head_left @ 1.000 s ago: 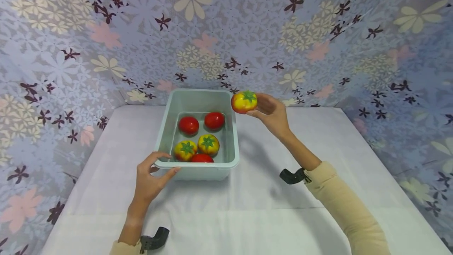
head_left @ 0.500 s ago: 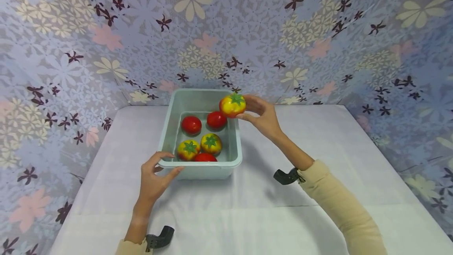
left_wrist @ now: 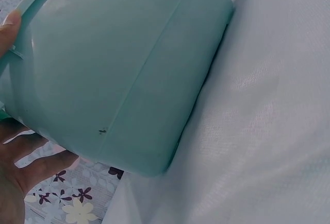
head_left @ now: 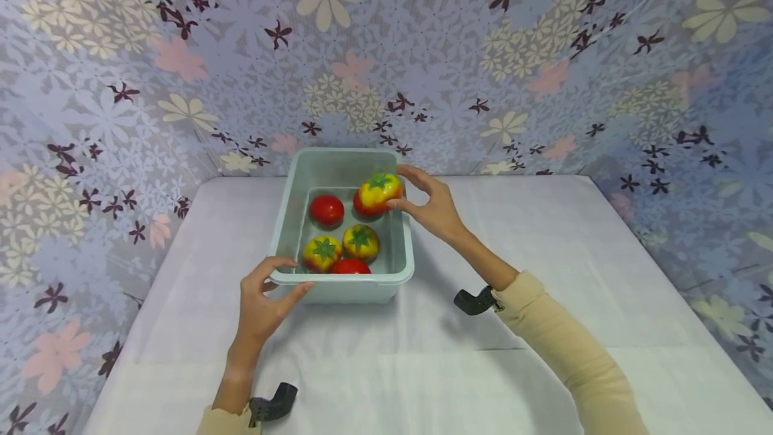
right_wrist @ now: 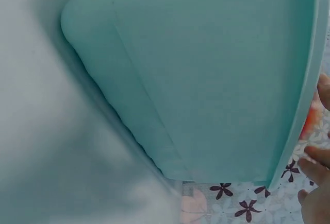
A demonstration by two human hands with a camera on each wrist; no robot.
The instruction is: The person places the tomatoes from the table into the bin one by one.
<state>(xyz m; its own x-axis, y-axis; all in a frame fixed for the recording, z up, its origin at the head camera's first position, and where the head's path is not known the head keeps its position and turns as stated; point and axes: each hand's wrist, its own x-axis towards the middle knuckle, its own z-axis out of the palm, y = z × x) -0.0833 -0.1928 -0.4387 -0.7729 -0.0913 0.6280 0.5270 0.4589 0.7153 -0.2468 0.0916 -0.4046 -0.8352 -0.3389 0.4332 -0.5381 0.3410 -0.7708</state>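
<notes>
In the head view my right hand (head_left: pixel 433 208) holds a yellow-and-red tomato (head_left: pixel 380 191) with a green leafy top, pinched between thumb and fingers over the right side of a pale green plastic bin (head_left: pixel 347 293). My left hand (head_left: pixel 261 307) grips the bin's near left corner, thumb outside and fingers over the rim. Inside lie red tomatoes (head_left: pixel 327 211), one partly hidden behind the held one, and two yellow-and-red tomatoes (head_left: pixel 360 242) with green tops. The left wrist view shows the bin's outer wall (left_wrist: pixel 118 69). In the right wrist view, the held tomato (right_wrist: pixel 310 121) is mostly hidden by the rim.
The bin stands on a table with a white cloth (head_left: pixel 543 240). Behind and beside the table hangs flower-patterned covering (head_left: pixel 447 113). A black wrist device (head_left: pixel 274 403) sits on the left wrist, another (head_left: pixel 474 301) on the right.
My right hand has moved left and slightly down, carrying the tomato from beyond the bin's right rim to over its inside. The left hand keeps its grip on the corner.
</notes>
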